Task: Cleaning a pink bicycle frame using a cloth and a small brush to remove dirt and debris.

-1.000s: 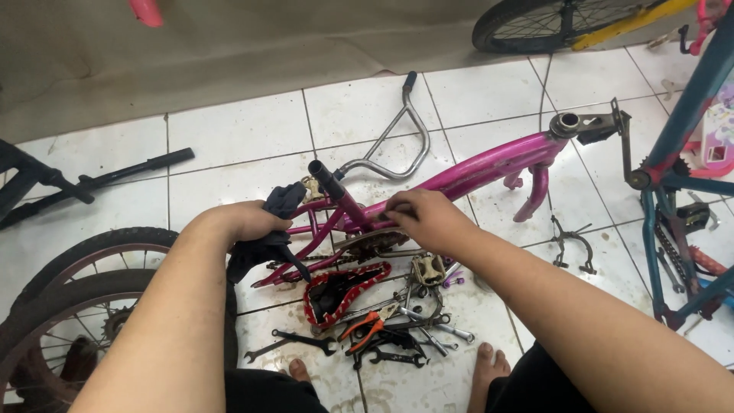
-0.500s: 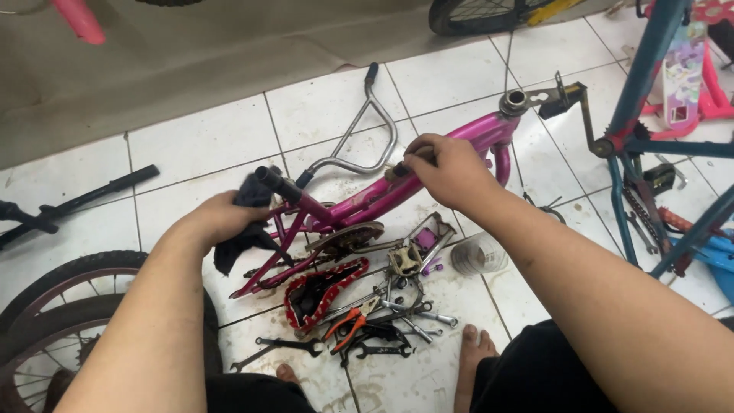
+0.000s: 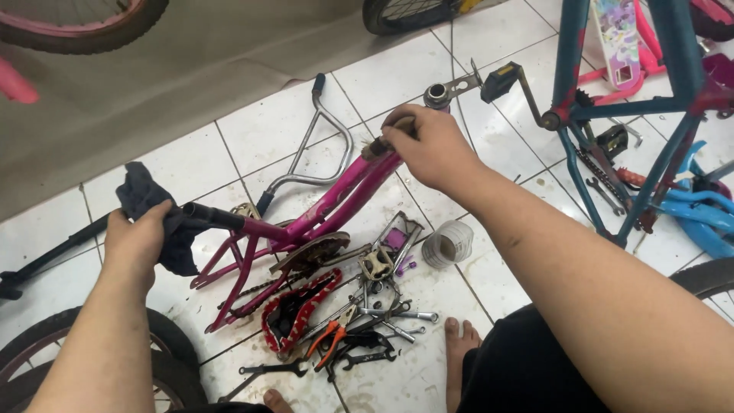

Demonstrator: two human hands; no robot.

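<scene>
A small magenta bicycle frame (image 3: 321,210) lies tilted on the white tiled floor. My left hand (image 3: 138,237) grips a dark rag (image 3: 157,210) wrapped around the frame's black seat tube end (image 3: 214,218). My right hand (image 3: 428,145) is closed around the frame's front end, just below the silver head tube (image 3: 440,95). The chainring (image 3: 310,252) sits at the frame's middle. A silver handlebar (image 3: 317,149) lies behind the frame.
Orange-handled pliers (image 3: 332,340), wrenches (image 3: 267,371), a pedal (image 3: 376,264) and a red-and-black chain guard (image 3: 294,310) lie near my bare feet (image 3: 459,340). A white tape roll (image 3: 449,245) sits right of them. A blue bike frame (image 3: 612,115) stands right; wheels (image 3: 46,359) lie left.
My right hand slid up the frame from the chainring area to the front end. The left hand lifted the seat tube end with the rag, raising the frame.
</scene>
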